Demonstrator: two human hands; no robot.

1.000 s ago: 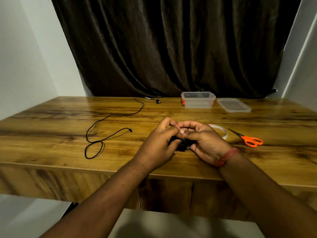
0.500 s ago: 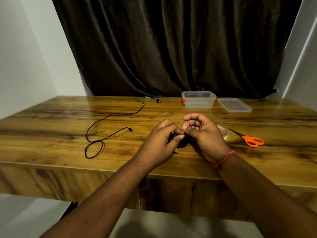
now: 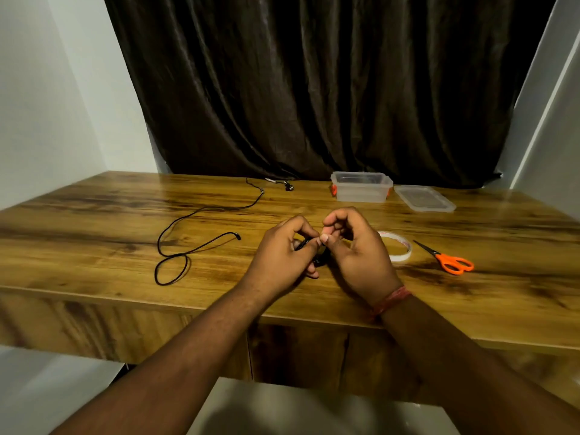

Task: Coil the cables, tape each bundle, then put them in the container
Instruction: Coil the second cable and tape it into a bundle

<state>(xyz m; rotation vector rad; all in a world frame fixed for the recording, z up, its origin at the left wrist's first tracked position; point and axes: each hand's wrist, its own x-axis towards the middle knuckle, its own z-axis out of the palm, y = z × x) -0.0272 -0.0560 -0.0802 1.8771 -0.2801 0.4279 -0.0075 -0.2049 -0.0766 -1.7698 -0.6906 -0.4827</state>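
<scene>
Home room: wooden desk (image 3: 94, 221), curtain (image 3: 314, 89).

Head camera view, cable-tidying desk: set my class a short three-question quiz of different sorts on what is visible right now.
1. True or false: the lid is fitted on the clear container.
2. Multiple choice: what lies directly beside the tape roll, toward the table's right end? A) the orange-handled scissors B) a stapler C) a pen
3. Fill in: the left hand and right hand together hold a small black cable ____, while a loose black cable lies uncoiled to the left.

Key: 1 false, the lid lies beside it; 2 A; 3 bundle.
</scene>
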